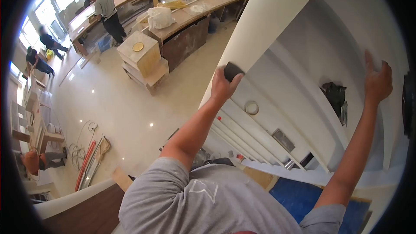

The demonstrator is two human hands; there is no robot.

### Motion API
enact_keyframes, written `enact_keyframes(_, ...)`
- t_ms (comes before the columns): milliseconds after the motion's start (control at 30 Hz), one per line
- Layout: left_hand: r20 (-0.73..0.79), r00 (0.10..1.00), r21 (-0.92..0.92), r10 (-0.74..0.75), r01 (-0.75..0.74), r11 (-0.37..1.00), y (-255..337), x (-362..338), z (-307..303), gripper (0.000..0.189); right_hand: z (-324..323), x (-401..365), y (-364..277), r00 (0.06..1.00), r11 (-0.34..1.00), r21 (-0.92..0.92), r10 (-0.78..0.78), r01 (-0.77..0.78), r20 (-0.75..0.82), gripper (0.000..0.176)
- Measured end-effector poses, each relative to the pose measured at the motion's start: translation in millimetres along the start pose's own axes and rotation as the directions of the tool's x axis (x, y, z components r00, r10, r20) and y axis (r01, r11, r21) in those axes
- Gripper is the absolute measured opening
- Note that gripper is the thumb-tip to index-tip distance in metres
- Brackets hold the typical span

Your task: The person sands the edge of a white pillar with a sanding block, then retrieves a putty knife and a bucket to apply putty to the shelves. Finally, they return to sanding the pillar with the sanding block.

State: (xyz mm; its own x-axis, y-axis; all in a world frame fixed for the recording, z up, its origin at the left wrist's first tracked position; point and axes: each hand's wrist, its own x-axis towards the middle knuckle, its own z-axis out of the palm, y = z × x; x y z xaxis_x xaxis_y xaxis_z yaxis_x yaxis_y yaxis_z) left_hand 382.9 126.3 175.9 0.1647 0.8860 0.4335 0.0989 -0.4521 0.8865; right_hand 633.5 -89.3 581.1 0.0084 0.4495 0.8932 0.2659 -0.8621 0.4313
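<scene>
**A small dark block is held against a long white board**

A small dark block (232,70) is held in the left hand (222,87). The fingers of that hand are closed around the block, and it is pressed against the edge of a long white curved board (268,26). The block sits just above the fingers, at the top of the hand. The board's long side runs from the block up and to the right, away from the person. The left hand is the one on the block; the right hand (378,82) is well apart from it, far over to the right.

The right hand is laid flat on a white wall panel (312,47). Its fingers are spread open and nothing is held in them.

Between the two arms, white shelves (277,117) are seen from above. A small round roll of tape (251,107) lies on one shelf. A dark bundle (334,95) lies further right, near the right arm. A blue sheet (299,197) is spread lower down.

Far below, a shiny pale floor (121,104) is seen. A long curved wooden desk (190,15) stands there, with a white plastic bag (159,17) on it. A square wooden box (139,52) stands beside the desk. Other people are seen far off at the left.
</scene>
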Motion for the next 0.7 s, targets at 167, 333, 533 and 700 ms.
enact_keyframes(167,0.045,0.996,-0.025,-0.082,0.083,0.996,-25,-17,2,0.065,-1,-2,2,1.000,1.000,0.028,0.001,-0.001,-0.009,0.073)
enact_keyframes(333,-0.015,0.999,-0.070,-0.047,0.046,0.996,-20,-1,10,0.066,-10,1,-4,1.000,0.999,0.046,-0.002,0.002,-0.013,0.070)
enact_keyframes(533,0.013,1.000,0.006,-0.016,0.016,1.000,-10,8,3,0.069,-8,2,-2,0.998,0.995,0.102,-0.008,0.015,-0.061,0.069)
enact_keyframes(700,0.001,0.997,-0.039,-0.072,0.072,0.997,-14,-3,4,0.068,-3,2,0,0.995,0.998,0.050,-0.025,0.030,-0.093,0.070)
